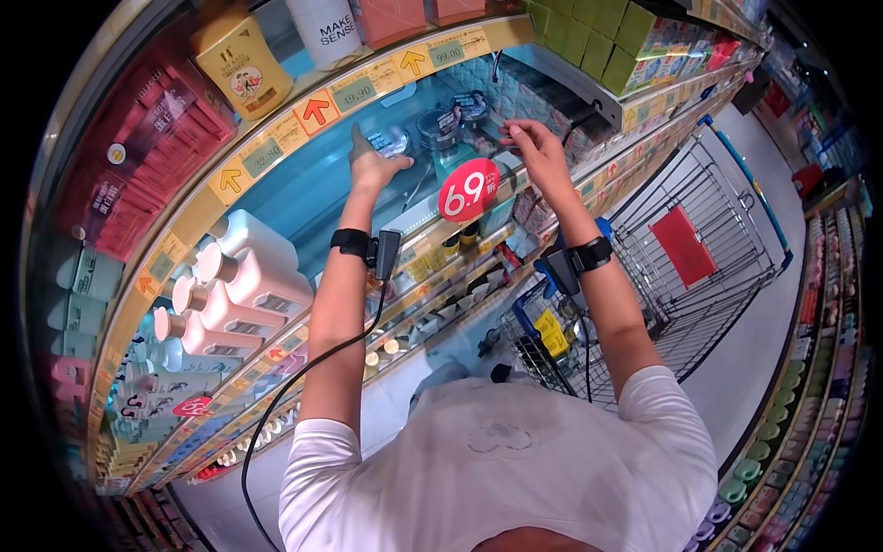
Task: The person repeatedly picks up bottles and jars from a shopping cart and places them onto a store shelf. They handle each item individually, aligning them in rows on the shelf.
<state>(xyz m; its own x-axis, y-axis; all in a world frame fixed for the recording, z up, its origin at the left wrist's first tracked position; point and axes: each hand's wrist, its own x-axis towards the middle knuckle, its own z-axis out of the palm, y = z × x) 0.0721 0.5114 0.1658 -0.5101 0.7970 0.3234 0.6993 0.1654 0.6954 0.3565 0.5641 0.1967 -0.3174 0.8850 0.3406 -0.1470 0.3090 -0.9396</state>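
Note:
My left hand is around a round clear-lidded tub, with its fingers along the left side and the thumb at the near right. Across from it, my right hand is raised over the shelf's front edge, fingers apart and slightly bent, holding nothing. Two similar dark round tubs, a nearer one and a farther one, stand on the blue-lit shelf between the hands. A round red price sign hangs at the shelf edge below them.
Pink pump bottles stand left of my left forearm. The shelf above bears a yellow bottle and green boxes. A wire shopping cart stands to my right. A black cable runs from my left wrist device.

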